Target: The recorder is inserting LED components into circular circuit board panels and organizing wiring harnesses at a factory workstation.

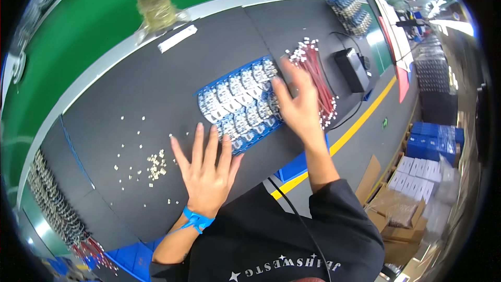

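A panel of several small circuit boards (237, 102) with blue edges lies slantwise on the dark mat in front of me. My left hand (206, 175), with a blue strap round its wrist, spreads its fingers at the panel's near left edge; the fingertips reach that edge and nothing shows in the hand. At the panel's right end is my right hand (300, 107), thumb and fingers apart, covering part of that end. Just beyond it lies a bundle of red wires (319, 75) with white plugs, partly hidden by the hand. Small pale connectors (156, 166) are scattered left of my left hand.
A black box-shaped device (351, 69) with a cable stands right of the wires. Stacked boards (350, 14) sit at the far right corner. Rows of wired boards (55, 198) line the left end. A white strip (177, 38) lies near the far edge, beside a taped post (155, 8).
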`<state>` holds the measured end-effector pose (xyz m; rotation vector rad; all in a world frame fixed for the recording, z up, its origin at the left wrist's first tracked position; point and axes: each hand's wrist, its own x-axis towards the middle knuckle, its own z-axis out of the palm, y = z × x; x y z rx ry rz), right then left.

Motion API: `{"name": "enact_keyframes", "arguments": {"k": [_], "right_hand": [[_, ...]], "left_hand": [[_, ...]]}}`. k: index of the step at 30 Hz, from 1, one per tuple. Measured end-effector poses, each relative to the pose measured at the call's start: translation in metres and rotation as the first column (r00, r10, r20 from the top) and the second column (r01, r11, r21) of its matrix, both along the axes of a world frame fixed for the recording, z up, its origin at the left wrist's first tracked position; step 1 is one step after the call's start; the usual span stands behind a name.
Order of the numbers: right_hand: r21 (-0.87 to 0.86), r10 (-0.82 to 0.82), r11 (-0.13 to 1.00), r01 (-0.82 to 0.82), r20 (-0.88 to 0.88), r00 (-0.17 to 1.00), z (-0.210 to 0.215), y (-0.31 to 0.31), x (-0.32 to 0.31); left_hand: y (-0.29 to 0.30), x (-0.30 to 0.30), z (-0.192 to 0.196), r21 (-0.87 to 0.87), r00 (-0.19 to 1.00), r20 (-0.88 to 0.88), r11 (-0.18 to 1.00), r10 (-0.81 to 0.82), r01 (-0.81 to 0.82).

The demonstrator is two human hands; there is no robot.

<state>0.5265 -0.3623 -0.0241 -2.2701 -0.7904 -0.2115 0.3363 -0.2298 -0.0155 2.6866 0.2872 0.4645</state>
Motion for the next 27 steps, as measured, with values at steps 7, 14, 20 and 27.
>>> {"name": "enact_keyframes", "arguments": {"k": [7,14,20,27], "right_hand": [[0.129,-0.891,0.453,0.882,0.109,0.441,0.037,-0.137,0.254],[-0.003,-0.839,0.542,0.840,-0.053,0.541,-0.002,-0.218,0.335],[0.387,-0.590,0.591,0.708,-0.392,0.706,0.001,-0.205,0.349],[0.684,-0.332,0.415,0.600,-0.500,0.800,-0.006,-0.229,0.410]], "left_hand": [[-0.009,0.009,-0.003,-0.009,0.997,0.053,0.998,-0.057,0.057],[-0.008,0.006,-0.008,-0.071,0.995,0.088,0.996,-0.044,0.050],[0.010,-0.035,0.018,-0.101,0.998,-0.056,0.994,-0.036,0.031],[0.060,-0.119,0.012,0.060,0.920,-0.297,0.967,0.255,-0.249]]}}
